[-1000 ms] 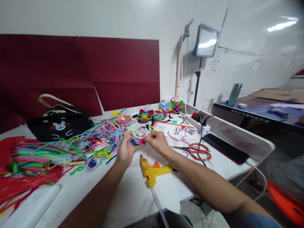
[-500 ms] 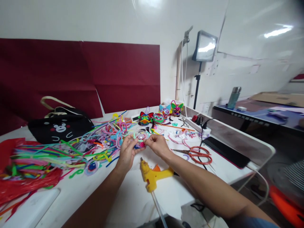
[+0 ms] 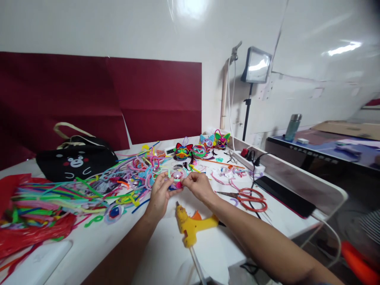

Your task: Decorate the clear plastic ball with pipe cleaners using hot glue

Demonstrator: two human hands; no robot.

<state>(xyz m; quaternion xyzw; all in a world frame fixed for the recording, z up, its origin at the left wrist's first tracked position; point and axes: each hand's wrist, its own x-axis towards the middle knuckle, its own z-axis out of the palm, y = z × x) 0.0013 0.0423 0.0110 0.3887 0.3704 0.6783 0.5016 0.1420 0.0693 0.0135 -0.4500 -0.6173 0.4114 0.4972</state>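
Head view: left hand (image 3: 158, 194) and right hand (image 3: 199, 185) both pinch one clear pipe-cleaner-wrapped ball (image 3: 177, 175), partly hidden by them. Four colourful cat-faced balls (image 3: 182, 151) stand behind it.

clear ball (image 3: 177, 175): sides behind left hand (image 3: 158, 194) and right hand (image 3: 199, 185) (detail too small) | glue gun (image 3: 190, 226): stick (image 3: 197, 264) cut off below

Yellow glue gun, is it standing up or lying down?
Lying down: the yellow glue gun rests on its side on the white table, handle pointing right. The left hand and right hand hold a craft ball.
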